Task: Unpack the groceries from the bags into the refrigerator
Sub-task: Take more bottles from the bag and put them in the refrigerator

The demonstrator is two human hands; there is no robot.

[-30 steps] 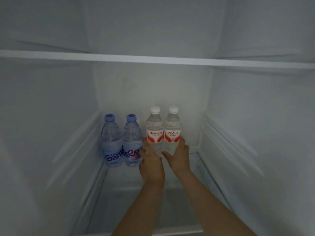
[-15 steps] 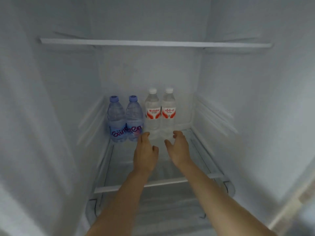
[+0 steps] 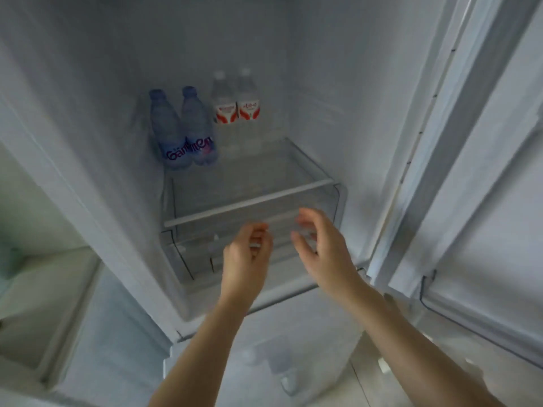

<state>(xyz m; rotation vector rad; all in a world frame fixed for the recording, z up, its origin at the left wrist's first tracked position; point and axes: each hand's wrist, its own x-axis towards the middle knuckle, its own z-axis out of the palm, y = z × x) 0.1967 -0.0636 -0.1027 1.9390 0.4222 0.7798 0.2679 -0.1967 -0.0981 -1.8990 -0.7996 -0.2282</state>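
Observation:
Two blue water bottles with purple lettering stand side by side at the back left of the glass shelf inside the refrigerator. Right beside them stand two clear bottles with red-and-white labels and white caps. My left hand and my right hand hover in front of the shelf's front edge, well short of the bottles. Both hands hold nothing, with fingers loosely curled and apart.
A clear drawer sits below the shelf. The open refrigerator door with a door bin stands at the right. A white compartment is at the lower left. Pale floor shows at the bottom.
Both hands let go of the two red-labelled bottles and drew back out past the shelf's front edge. The view has pulled back and tilted down.

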